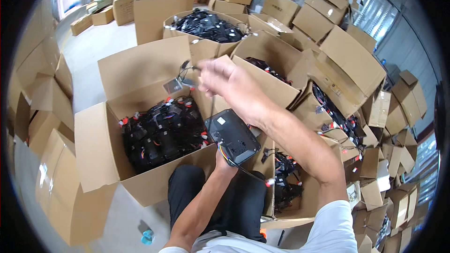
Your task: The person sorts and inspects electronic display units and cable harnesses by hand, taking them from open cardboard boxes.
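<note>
In front of my knees, my left hand grips a flat black plastic device with rounded corners from below. Coloured wires and a black lead with a red-and-white plug come out of its lower end. My right hand is raised above it, smeared by motion, with fingers drawn together on a thin black cable. Small dark pieces hang from this cable over the open carton. Inside that carton lies a heap of black devices and cables with red and white plugs.
More open cartons with black cabled parts stand at the back, to the right and beside my right knee. Cardboard boxes line the left side. Stacked cartons rise at the far right. A small turquoise object lies on the floor.
</note>
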